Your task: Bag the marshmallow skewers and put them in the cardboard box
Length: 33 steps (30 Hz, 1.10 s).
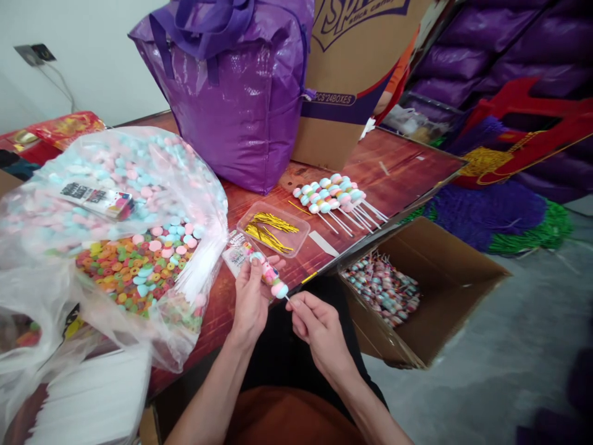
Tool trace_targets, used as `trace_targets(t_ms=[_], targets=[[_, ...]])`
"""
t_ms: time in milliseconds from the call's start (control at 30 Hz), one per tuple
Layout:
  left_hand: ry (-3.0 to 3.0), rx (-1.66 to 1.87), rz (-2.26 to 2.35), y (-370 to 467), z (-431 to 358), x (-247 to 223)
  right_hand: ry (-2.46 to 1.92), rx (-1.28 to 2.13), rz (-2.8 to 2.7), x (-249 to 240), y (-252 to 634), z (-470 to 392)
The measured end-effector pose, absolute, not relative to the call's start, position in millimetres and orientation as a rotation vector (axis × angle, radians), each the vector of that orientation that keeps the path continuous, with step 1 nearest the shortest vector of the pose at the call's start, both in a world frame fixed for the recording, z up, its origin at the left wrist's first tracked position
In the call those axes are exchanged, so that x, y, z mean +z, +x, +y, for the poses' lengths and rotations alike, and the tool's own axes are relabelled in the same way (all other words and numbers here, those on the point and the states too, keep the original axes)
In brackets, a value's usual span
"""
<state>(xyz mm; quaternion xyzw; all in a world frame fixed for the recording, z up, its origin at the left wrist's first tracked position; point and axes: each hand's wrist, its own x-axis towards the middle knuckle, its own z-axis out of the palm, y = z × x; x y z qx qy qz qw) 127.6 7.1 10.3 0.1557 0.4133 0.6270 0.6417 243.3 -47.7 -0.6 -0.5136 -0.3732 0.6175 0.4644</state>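
A candy skewer point(278, 288) with pastel pieces is held between my two hands above my lap, its upper part inside a printed clear wrapper. My left hand point(252, 293) is closed round the wrapped candy part. With pinched fingers my right hand point(315, 318) grips the white stick at the lower end. Just beyond my left hand lie printed wrappers point(235, 252) and a clear tray point(303, 233) of gold twist ties point(273, 230). Several candy skewers point(328, 194) rest in a stack at the table's right side, sticks toward me.
A large clear bag of loose candies point(139, 266) and white sticks point(201, 266) covers the left side. Behind stand a purple bag point(231, 105) and a cardboard carton point(328, 133). An open box point(445, 309) of candy skewers sits below the table's right edge.
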Motion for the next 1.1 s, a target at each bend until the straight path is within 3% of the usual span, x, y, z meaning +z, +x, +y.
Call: trace_targets(t_ms=[467, 867, 967, 1100], targets=[[0.399, 1.258, 0.905, 113.2, 6.9, 17.6, -1.349, 1.063, -1.346, 2.2, 241.7, -33.8], [0.427, 1.202, 0.929, 123.1, -1.9, 14.6, -1.195, 0.265, -1.776, -14.3, 241.6, -21.2], [0.445, 1.161, 0.909, 122.6, -3.2, 14.5, -1.179, 0.284, -1.744, -13.8, 235.6, -21.5], [0.422, 1.188, 0.902, 112.7, 4.0, 18.2, -1.219, 0.584, -1.656, -5.2, 235.4, -28.9]])
